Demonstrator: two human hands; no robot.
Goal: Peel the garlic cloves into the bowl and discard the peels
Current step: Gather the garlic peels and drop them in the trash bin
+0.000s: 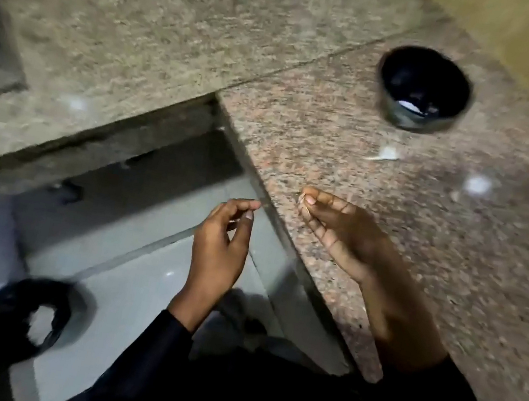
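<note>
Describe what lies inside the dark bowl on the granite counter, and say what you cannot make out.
Inside the dark bowl a few pale pieces lie at the bottom near the front wall. The picture is blurred, so I cannot tell whether they are peeled cloves. The front wall hides the lowest part of the interior.

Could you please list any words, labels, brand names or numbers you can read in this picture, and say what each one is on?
None: no text can be read anywhere in this view.
The dark bowl shows no label or mark.
The granite counter bears only its speckled pattern.
The black bin on the floor is blurred and shows no writing.
</note>
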